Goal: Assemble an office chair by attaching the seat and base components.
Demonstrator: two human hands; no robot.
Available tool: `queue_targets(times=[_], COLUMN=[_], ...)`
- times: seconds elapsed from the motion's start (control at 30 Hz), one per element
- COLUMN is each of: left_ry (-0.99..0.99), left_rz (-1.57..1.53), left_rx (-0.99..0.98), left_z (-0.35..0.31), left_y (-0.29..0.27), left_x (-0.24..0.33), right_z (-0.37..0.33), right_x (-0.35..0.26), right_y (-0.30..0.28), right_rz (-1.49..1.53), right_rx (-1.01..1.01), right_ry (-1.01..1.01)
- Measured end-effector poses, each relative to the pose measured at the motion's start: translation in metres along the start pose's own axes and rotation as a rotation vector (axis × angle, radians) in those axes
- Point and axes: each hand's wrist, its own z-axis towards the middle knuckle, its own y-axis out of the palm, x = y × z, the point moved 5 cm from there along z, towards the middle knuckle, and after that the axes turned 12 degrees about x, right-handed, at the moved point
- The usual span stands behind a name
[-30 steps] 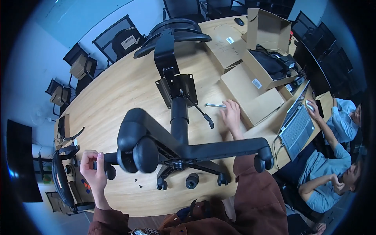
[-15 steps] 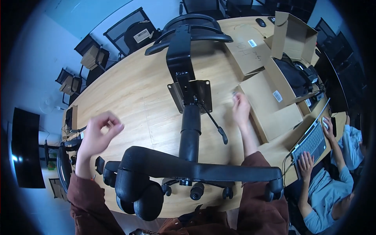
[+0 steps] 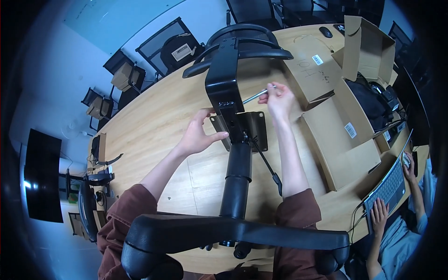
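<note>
An upturned office chair assembly lies on the table, its black gas lift cylinder (image 3: 234, 186) running from the wheeled base (image 3: 186, 233) to a dark mounting plate (image 3: 259, 131). A bent black bracket (image 3: 222, 77) rises from that plate. My left hand (image 3: 198, 134) curls round the left side of the joint, thumb over the plate and fingertips at the bracket's lower edge. In my right hand (image 3: 278, 100) is a slim silver metal rod (image 3: 255, 96), pinched at one end. The rod's far end points at the bracket; whether it touches is hidden.
Opened cardboard boxes (image 3: 343, 135) stand on the right side of the table, one holding black items. Beyond them a person's hand (image 3: 380, 214) rests on a laptop (image 3: 387, 186). A black lever (image 3: 270, 168) sticks out beside the cylinder. Mesh chairs (image 3: 163, 44) line the far side.
My left hand has moved right and inward to the bracket joint. My right hand has risen toward the bracket, the silver rod now plainly visible. The view has shifted slightly.
</note>
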Motion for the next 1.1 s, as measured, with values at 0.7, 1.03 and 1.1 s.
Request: queue_targets(times=[0.7,1.03,1.1], left_ry=[-0.281,-0.277,-0.259], left_rz=[-0.551,-0.615,-0.622], left_rx=[-0.109,-0.111,-0.103], left_z=[0.022,0.022,0.023], left_y=[0.033,0.034,0.034], left_x=[-0.013,-0.014,-0.013], right_z=[-0.01,-0.021,-0.023], right_x=[0.026,0.035,0.035], right_y=[0.025,0.038,0.039], right_rz=[-0.342,-0.375,-0.384], right_rx=[-0.308,-0.596,-0.646], right_ry=[0.169,0.205,0.207])
